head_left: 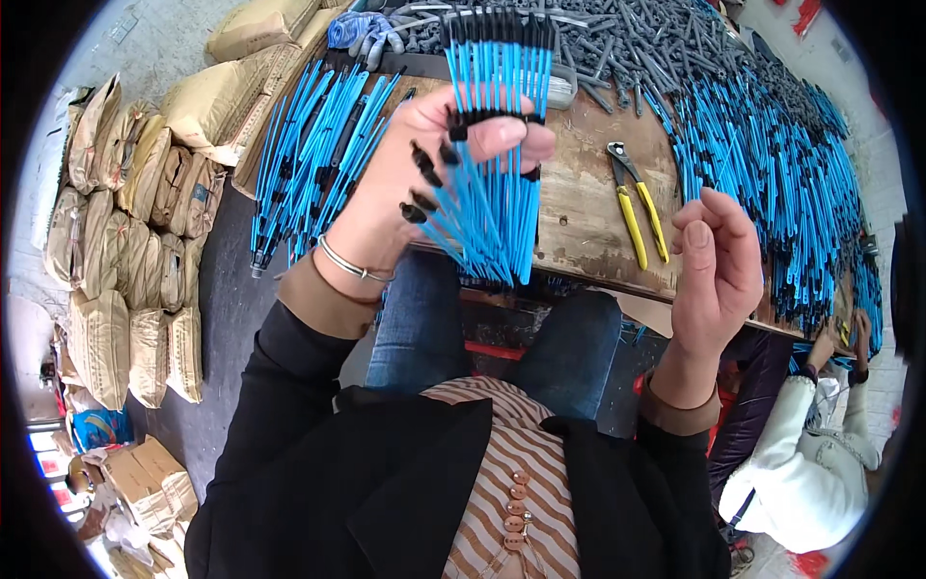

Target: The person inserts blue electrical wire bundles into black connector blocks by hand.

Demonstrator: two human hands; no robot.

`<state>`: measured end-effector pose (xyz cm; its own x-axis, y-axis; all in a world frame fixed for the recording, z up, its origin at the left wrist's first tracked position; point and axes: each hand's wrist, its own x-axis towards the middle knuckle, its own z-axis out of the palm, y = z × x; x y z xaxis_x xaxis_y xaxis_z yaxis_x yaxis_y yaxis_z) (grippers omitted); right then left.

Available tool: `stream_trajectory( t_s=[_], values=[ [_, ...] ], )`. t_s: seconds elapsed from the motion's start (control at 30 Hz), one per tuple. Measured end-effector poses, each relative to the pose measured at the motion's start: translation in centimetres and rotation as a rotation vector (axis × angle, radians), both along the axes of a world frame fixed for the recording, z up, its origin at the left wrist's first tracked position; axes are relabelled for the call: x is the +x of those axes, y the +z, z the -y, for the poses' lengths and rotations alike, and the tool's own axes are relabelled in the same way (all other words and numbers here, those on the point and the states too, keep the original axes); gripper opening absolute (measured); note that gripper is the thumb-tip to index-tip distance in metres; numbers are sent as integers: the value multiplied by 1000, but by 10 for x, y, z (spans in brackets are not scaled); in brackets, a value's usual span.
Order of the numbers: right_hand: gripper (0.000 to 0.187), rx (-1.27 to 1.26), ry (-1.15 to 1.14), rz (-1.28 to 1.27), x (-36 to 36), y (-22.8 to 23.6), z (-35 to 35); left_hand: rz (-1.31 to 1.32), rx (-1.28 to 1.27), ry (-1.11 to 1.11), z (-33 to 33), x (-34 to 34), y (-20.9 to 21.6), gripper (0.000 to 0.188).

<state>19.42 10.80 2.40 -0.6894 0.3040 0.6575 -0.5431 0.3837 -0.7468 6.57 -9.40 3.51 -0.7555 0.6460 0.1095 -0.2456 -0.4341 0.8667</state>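
Observation:
My left hand (487, 135) is closed round a fanned bundle of blue plastic rods with black ends (497, 193), raised above the near edge of the wooden table. My thumb presses across a row of black pieces on the rods. Several rods splay out toward the lower left, slightly blurred. My right hand (716, 265) is raised to the right of the bundle, its fingers loosely curled and the thumb close to them, with nothing seen in it. Nearest to it on the table lies a pair of pliers (637, 207) with yellow handles.
A big pile of blue rods (772, 193) covers the table's right side, a smaller one (323, 145) the left. Grey plastic pieces (637, 43) heap up behind. Brown sacks (125, 232) are stacked at left. A co-worker in a white top (805, 473) works at right.

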Motion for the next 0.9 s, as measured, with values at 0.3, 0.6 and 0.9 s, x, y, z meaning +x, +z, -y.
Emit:
stream_trajectory(
  t_s=[0.3, 0.6, 0.9],
  values=[
    [20, 123, -152, 224, -29, -26, -16, -522, -138, -244, 57, 72, -69, 17],
    [17, 594, -113, 484, -187, -16, -32, -824, -253, -239, 59, 59, -89, 24],
    [11, 1131, -259, 711, -280, -54, -13, -1016, -160, -200, 56, 43, -81, 17]
  ],
)
